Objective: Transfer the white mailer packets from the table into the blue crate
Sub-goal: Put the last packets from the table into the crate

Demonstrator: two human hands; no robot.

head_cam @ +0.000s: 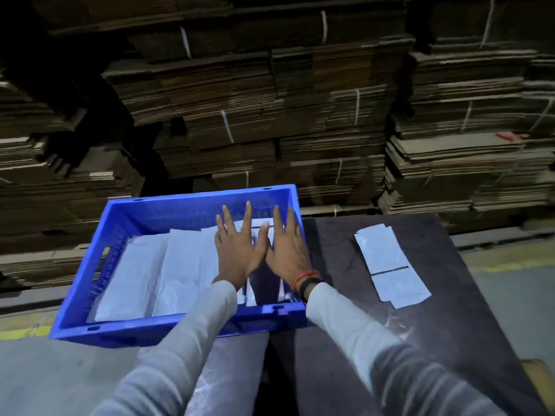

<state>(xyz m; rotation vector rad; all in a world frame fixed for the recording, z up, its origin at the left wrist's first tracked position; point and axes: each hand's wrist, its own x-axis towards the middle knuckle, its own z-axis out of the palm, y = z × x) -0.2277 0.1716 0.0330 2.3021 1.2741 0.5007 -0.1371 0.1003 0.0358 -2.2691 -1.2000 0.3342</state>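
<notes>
The blue crate sits on the left end of a dark table, overhanging its edge. Inside lie white mailer packets in rows side by side. My left hand and my right hand are flat, fingers spread, side by side over the packets at the crate's right part; neither hand grips anything. The packets under my palms are mostly hidden. To the right, on the table, lie white mailer packets in a small overlapping pile.
Tall stacks of flattened, string-tied cardboard fill the whole background right behind the table. Grey floor with a yellow line shows at the left and right of the table.
</notes>
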